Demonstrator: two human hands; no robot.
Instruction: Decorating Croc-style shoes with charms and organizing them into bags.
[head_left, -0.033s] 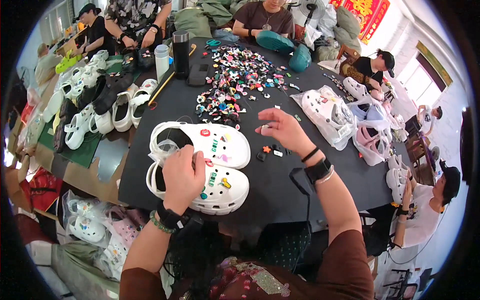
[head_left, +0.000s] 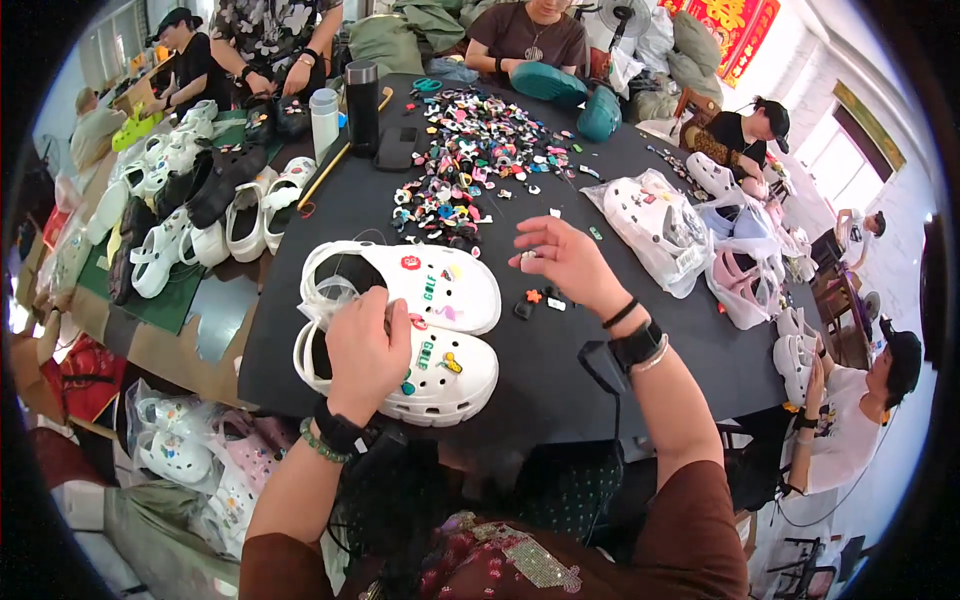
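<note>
Almost nothing has shifted, so work on the white clogs (head_left: pixel 474 300), near the table's (head_left: pixel 680 360) near-left corner, seems no further along. The left hand (head_left: pixel 366 345) curls over them, its grip hidden; the right hand (head_left: pixel 567 262) pinches a small pale charm (head_left: pixel 528 258). Toward the right edge, clear bags (head_left: pixel 668 262) hold white and pink clogs (head_left: pixel 738 272).

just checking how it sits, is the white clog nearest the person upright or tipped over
Upright: the nearer white clog rests on the black table, with its holed upper and yellow charm facing up.
</note>
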